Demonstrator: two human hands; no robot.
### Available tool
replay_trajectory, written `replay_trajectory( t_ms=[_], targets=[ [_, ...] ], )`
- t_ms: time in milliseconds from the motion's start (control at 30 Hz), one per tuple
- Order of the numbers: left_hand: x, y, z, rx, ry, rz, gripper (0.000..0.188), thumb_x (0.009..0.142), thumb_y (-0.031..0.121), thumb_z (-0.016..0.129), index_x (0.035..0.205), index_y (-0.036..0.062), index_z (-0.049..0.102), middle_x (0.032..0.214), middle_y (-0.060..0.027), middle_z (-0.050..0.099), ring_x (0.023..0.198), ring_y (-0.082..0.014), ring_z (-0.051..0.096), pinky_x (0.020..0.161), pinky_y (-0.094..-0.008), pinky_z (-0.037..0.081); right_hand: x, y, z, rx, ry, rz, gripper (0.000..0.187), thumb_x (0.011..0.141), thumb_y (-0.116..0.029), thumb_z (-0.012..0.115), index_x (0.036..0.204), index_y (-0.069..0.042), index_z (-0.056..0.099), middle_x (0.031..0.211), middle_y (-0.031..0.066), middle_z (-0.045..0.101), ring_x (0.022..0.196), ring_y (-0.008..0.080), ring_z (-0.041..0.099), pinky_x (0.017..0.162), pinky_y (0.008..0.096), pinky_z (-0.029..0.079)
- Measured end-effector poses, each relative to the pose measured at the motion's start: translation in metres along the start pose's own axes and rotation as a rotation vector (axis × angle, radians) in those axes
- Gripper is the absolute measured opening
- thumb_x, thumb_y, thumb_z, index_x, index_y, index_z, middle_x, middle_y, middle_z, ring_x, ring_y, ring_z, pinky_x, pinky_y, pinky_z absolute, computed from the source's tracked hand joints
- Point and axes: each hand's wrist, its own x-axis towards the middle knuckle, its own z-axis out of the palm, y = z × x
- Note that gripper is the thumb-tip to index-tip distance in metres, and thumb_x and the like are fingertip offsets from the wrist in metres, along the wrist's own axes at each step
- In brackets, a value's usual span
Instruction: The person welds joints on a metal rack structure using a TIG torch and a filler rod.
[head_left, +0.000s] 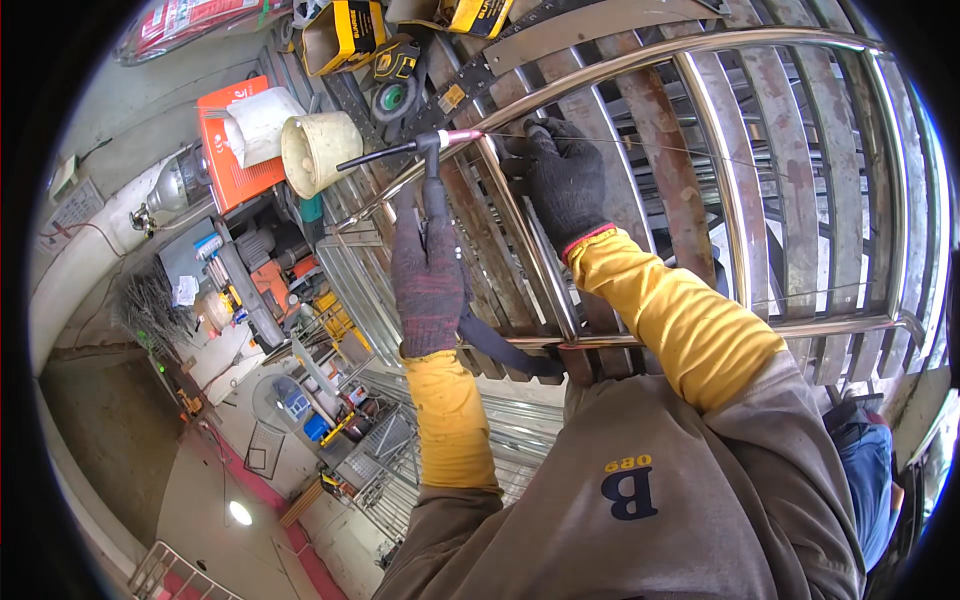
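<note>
My left hand (430,275), in a dark knit glove, is closed round the handle of a TIG welding torch (430,145). The torch's black back cap points left and its pink cup meets a joint of a shiny metal tube frame (722,160). From below the hand the torch's dark cable (500,350) trails toward my body. My right hand (563,180), gloved too, pinches a thin filler rod (670,147) that runs out to the right over the frame. Its tip lies close to the torch cup. Yellow sleeves cover both forearms.
The frame lies on a rusty slatted metal bench (780,130). Beyond the joint sit an angle grinder (395,75), yellow-black boxes (345,38), a cream cup (318,153) and an orange box (235,150). Tools and metal racks fill the left floor. Another person's blue trousers (862,480) show at right.
</note>
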Motion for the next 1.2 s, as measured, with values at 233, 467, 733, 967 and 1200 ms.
replay_trajectory(
  t_ms=[233,467,733,967,1200],
  targets=[
    [0.011,0.005,0.002,0.260,0.007,0.305,0.058,0.111,0.023,0.057,0.166,0.0108,0.047,0.092,-0.0047,0.061,0.076,-0.0123,0.057,0.068,-0.0316,0.051,0.012,0.016,-0.014,-0.093,-0.169,-0.303,0.019,0.112,-0.015,0.058,0.109,-0.004,0.074,0.089,0.0043,0.075,0.071,0.0118,0.070,0.064,0.0292,0.057],
    [0.007,-0.001,-0.009,0.249,-0.057,0.133,0.062,0.115,0.031,0.050,0.170,0.0050,0.036,0.136,-0.0256,0.067,0.107,-0.0276,0.072,0.092,-0.0434,0.057,0.001,0.006,0.000,-0.033,-0.021,-0.009,0.022,0.110,-0.019,0.061,0.114,-0.002,0.075,0.090,0.0109,0.080,0.075,0.0181,0.077,0.065,0.0340,0.058],
    [0.018,-0.031,-0.010,0.398,-0.017,0.358,0.069,0.105,0.006,0.060,0.170,0.0106,0.038,0.157,-0.0298,0.052,0.117,-0.0326,0.070,0.093,-0.0424,0.061,0.006,0.011,-0.003,-0.110,-0.002,-0.052,0.025,0.108,-0.022,0.064,0.113,0.000,0.076,0.089,0.0130,0.081,0.072,0.0208,0.077,0.065,0.0372,0.059],
    [0.020,-0.040,-0.009,0.691,0.043,0.631,0.081,0.094,-0.010,0.067,0.167,0.0154,0.044,0.162,-0.0316,0.047,0.123,-0.0418,0.069,0.099,-0.0478,0.061,0.009,0.012,-0.007,-0.154,-0.069,-0.035,0.026,0.113,-0.019,0.061,0.131,-0.001,0.067,0.104,0.0141,0.079,0.078,0.0225,0.077,0.064,0.0352,0.060],
    [0.015,-0.025,-0.007,0.586,0.018,0.524,0.071,0.102,0.001,0.065,0.168,0.0102,0.040,0.149,-0.0283,0.059,0.112,-0.0358,0.072,0.095,-0.0445,0.061,0.007,0.010,-0.005,-0.123,-0.063,0.005,0.027,0.113,-0.020,0.061,0.132,-0.002,0.066,0.104,0.0143,0.079,0.079,0.0224,0.077,0.065,0.0354,0.060]
  ],
)
